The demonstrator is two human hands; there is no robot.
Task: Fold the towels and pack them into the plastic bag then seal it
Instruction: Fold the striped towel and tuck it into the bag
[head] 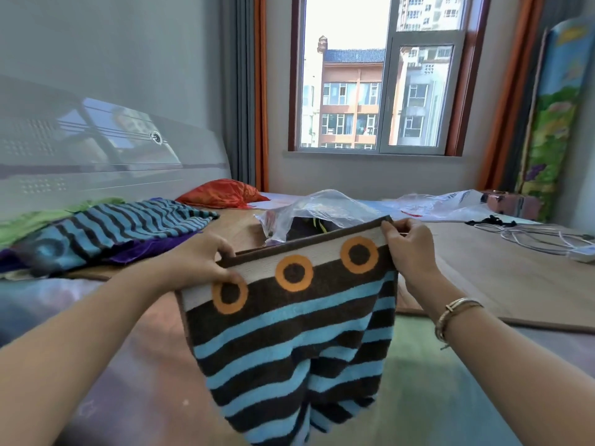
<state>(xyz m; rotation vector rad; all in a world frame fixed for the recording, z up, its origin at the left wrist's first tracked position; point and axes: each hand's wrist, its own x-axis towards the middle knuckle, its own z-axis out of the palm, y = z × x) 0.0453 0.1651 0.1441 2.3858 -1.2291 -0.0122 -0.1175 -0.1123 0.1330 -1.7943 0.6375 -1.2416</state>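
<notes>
One brown-and-blue striped towel (289,342) is hanging in the near middle, held up above the bed (502,268) by its top edge. Three orange rings with dark centres are running along its pale upper band. The left hand (199,262) is pinching the left top corner, fingers curled over the hem. The right hand (409,246) is pinching the right top corner between thumb and fingertips; two bracelets (455,313) are sitting on that wrist. The towel's lower end is running out of the bottom of the view, so its full length is hard to judge.

Just behind the towel, one clear plastic bag (322,207) is standing open on the bed; something dark is lying inside, mostly hidden by the towel's edge. A second plastic bag (441,201) is lying farther right.

On the far left, a heap of towels (106,230) is lying: one blue striped, one green and one purple are showing, partly covering each other. One red cloth (222,194) is lying beyond them. White cables (541,236) are lying on the far right.
</notes>
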